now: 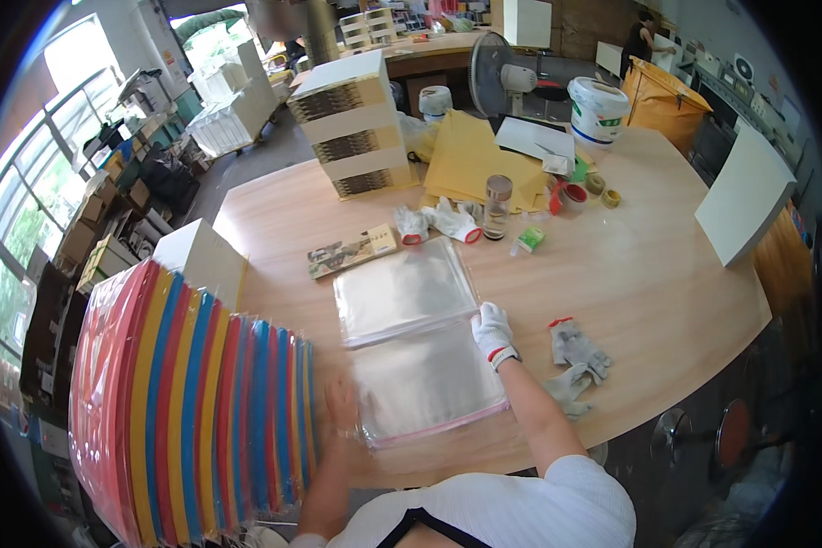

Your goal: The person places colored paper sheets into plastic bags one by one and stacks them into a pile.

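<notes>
Two stacks of clear plastic bags lie on the table in front of me, a far one (402, 290) and a near one (429, 379) with a pinkish strip along its front edge. My right hand (493, 331), in a white glove, rests at their right edge where the two meet. Its fingers are curled together, but what is between them is hidden. Bare and smeared by motion, my left hand (342, 402) is beside the near stack's left edge. Left of it stands a tall row of plastic-wrapped red, yellow and blue slabs (192, 393).
Beyond the bags are a patterned narrow box (351, 252), white gloves (443, 221), a clear bottle (497, 208) and a green packet (530, 239). Grey gloves (580, 352) lie right. Further back are yellow envelopes (465, 155), tape rolls (595, 184), a bucket (598, 111) and a fan (491, 78).
</notes>
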The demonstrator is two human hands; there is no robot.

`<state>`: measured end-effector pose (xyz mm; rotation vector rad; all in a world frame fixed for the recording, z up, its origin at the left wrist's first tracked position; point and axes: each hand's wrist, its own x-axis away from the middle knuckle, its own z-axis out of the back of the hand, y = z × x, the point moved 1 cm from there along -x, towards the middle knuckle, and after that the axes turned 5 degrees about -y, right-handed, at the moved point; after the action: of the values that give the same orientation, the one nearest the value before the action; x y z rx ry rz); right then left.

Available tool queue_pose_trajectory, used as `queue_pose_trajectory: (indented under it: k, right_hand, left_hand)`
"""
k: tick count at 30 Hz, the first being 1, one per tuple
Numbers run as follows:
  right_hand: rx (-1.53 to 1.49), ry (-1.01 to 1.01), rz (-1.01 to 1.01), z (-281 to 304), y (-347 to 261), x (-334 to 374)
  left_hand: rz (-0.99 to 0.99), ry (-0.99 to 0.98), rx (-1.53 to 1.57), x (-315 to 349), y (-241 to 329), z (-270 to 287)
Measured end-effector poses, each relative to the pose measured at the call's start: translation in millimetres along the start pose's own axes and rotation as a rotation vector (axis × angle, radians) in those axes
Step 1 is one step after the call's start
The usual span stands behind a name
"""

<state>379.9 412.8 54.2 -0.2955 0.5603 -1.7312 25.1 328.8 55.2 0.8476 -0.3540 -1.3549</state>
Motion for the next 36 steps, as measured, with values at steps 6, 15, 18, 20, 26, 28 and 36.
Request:
queue_pose_trajectory:
  k: [6,15,18,20,26,28,36]
  right_hand:
    - [-0.101,-0.267,-0.170,19,15,-27]
    - [-0.077,-0.290,0.015,44,14,35]
    - [-0.179,-0.305,-0.121,49,12,50]
    - [-0.164,-0.250,-0.190,48,12,56]
    - [-0.114,-0.445,-0.257,52,12,64]
    - [-0.110,-0.509,-0.155,71,6,64]
    - [-0.406,-0.390,-0.226,35,30,77]
  left_hand:
    - [0.585,-0.177,0.587,-111,-5,-83]
    - [0.455,-0.156,0.490,-42,-38,-54]
    - [0.624,-0.223,0.727,-28,-53,-44]
    - [0.665,-0.352,0.805,-34,-21,-29]
    - [0.742,-0.416,0.789,-33,-5,-27]
    - [0.795,-0.571,0.600,-38,-36,-18]
    - [0.782,-0.644,0.503,-33,-2,-8]
